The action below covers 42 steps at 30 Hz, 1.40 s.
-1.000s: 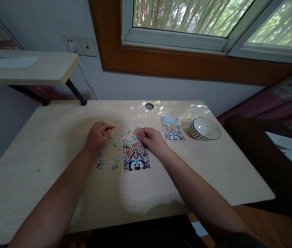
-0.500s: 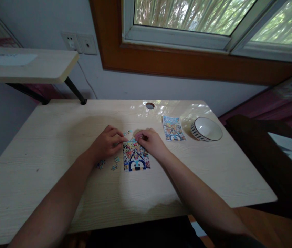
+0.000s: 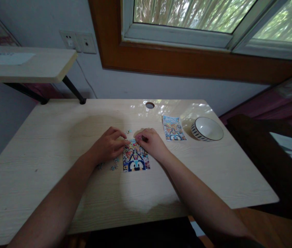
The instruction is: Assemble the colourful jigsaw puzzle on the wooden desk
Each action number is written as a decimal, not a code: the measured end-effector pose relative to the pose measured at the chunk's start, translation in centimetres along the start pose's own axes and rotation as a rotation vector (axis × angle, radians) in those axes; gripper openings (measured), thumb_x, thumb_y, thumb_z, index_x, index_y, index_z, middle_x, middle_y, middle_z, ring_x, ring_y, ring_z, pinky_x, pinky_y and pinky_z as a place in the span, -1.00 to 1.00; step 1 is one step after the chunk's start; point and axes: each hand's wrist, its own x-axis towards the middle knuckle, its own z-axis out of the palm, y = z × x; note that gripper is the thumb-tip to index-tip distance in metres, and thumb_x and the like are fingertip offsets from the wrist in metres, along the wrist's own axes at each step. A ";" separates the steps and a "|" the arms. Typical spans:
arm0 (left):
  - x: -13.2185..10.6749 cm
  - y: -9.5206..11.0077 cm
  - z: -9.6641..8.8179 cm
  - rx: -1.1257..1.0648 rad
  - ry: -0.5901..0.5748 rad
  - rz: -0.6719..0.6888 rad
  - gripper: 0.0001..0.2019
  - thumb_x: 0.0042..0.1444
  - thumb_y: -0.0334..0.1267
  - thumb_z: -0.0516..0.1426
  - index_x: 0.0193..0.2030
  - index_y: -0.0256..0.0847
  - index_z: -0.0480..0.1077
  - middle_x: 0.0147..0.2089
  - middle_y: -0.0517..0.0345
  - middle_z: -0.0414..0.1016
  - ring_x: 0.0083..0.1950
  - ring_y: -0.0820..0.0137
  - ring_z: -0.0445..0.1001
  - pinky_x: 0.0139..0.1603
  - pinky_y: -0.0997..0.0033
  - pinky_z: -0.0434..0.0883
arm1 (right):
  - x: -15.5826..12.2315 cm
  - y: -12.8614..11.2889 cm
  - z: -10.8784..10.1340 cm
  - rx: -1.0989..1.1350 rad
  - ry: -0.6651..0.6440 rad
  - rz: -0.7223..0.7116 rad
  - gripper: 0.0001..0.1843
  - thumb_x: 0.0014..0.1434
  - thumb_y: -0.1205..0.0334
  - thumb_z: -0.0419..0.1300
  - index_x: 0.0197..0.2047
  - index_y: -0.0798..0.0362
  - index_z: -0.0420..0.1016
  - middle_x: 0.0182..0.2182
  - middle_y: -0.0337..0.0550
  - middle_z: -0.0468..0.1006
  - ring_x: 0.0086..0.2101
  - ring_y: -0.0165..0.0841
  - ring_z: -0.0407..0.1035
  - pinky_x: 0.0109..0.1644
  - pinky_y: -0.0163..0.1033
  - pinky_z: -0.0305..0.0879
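Note:
A jigsaw puzzle [image 3: 136, 159] with a blue cartoon dog's face lies mostly assembled on the table, its upper edge partly behind my fingers. My left hand [image 3: 113, 143] is at its upper left corner, with the index finger and thumb stretched apart and the thumb tip touching or just over the puzzle. At the top right edge, my right hand [image 3: 149, 140] has thumb and fingers pinched together; whatever is between them is hidden. Two or so loose puzzle pieces [image 3: 128, 131] lie just above the puzzle. More loose pieces [image 3: 114, 164] lie to its left, partly covered by my left hand.
A printed picture sheet [image 3: 174, 128] with the same dog lies right of the puzzle, beside a white bowl [image 3: 208, 128] with dark stripes. The wooden table [image 3: 208, 172] has a round cable hole [image 3: 149, 105] at the back. A raised shelf [image 3: 29, 69] stands at the back left.
My left hand has shifted slightly right, its thumb now over the puzzle's upper left corner, and covers more of the loose pieces. The right hand stays pinched at the top edge.

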 end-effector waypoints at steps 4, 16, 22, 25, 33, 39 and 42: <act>0.1 0.2 0.1 0.027 -0.014 0.004 -0.72 0.30 -0.29 0.19 0.11 -0.06 0.59 0.08 -0.05 0.51 0.14 0.12 0.32 0.23 0.03 0.36 | -0.2 0.0 -0.1 0.004 -0.004 -0.004 -0.85 0.22 0.45 0.33 -0.23 0.00 0.64 -0.30 -0.19 0.64 -0.23 -0.29 0.45 -0.02 -0.15 0.22; -0.1 0.3 0.4 0.074 -0.086 -0.074 -0.68 0.37 -0.13 0.16 0.21 0.08 0.54 0.23 -0.01 0.44 0.25 0.07 0.28 0.30 -0.05 0.32 | -0.5 0.3 -0.5 -0.066 0.070 0.041 -0.86 0.28 0.41 0.28 -0.16 0.01 0.65 -0.25 -0.13 0.62 -0.20 -0.24 0.41 -0.02 -0.12 0.25; -0.1 0.4 0.3 0.106 -0.092 -0.061 -0.69 0.38 -0.12 0.15 0.20 0.07 0.55 0.26 -0.03 0.42 0.27 0.07 0.27 0.31 -0.07 0.32 | -0.6 0.2 0.1 -0.124 0.012 -0.004 -0.93 0.27 0.31 0.34 -0.17 -0.01 0.67 -0.28 -0.13 0.59 -0.21 -0.24 0.39 -0.04 -0.11 0.24; -0.1 0.3 0.4 0.125 -0.096 -0.053 -0.69 0.38 -0.10 0.14 0.20 0.08 0.55 0.27 -0.02 0.41 0.26 0.08 0.27 0.30 -0.06 0.33 | -0.6 0.1 0.1 -0.163 -0.005 0.001 -0.89 0.27 0.30 0.35 -0.13 -0.02 0.68 -0.26 -0.12 0.58 -0.19 -0.21 0.36 -0.06 -0.11 0.25; 0.1 0.4 0.3 0.159 -0.104 -0.046 -0.70 0.39 -0.10 0.13 0.19 0.09 0.55 0.28 -0.01 0.40 0.28 0.07 0.25 0.31 -0.08 0.31 | -0.5 -0.2 0.0 -0.185 -0.025 0.020 -0.91 0.29 0.28 0.33 -0.18 -0.04 0.70 -0.24 -0.11 0.57 -0.17 -0.20 0.35 -0.04 -0.10 0.26; 0.1 0.3 0.4 0.155 -0.106 -0.050 -0.69 0.40 -0.04 0.12 0.17 0.09 0.56 0.29 0.01 0.39 0.28 0.07 0.24 0.32 -0.06 0.30 | -0.5 -0.3 -0.1 -0.205 -0.026 0.029 -0.94 0.25 0.28 0.36 -0.21 -0.05 0.69 -0.20 -0.11 0.55 -0.15 -0.20 0.34 -0.02 -0.09 0.24; 0.0 0.1 0.4 0.149 -0.079 -0.036 -0.69 0.39 -0.04 0.13 0.17 0.08 0.56 0.27 0.02 0.42 0.26 0.09 0.27 0.31 -0.02 0.31 | -0.5 -0.2 -0.1 -0.208 -0.023 0.023 -0.94 0.26 0.26 0.36 -0.20 -0.06 0.69 -0.20 -0.11 0.55 -0.14 -0.19 0.33 -0.03 -0.08 0.23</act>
